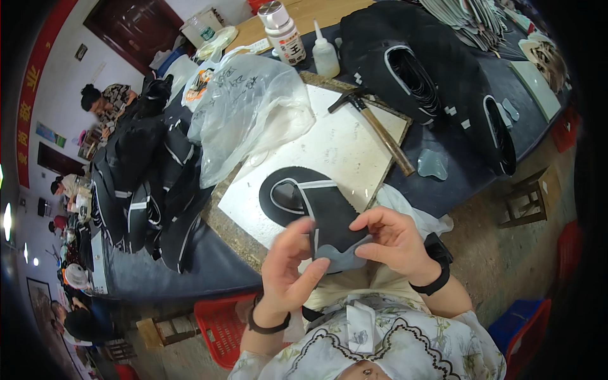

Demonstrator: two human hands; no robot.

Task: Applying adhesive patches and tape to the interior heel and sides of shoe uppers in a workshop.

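1 black white-trimmed fabric piece (339, 215), at the white board's (345, 145) near edge, its grey patch (342, 258) pinched in the right hand (392, 244); left hand (288, 269) curved at its left side, grip not determinable; 1 hammer (383, 136), lying farther back.

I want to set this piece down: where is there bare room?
Bare: the board between bag and hammer, beyond the black piece you hold; also the tabletop nearer you than the black pile. Crowded: the far right, under black stacks.
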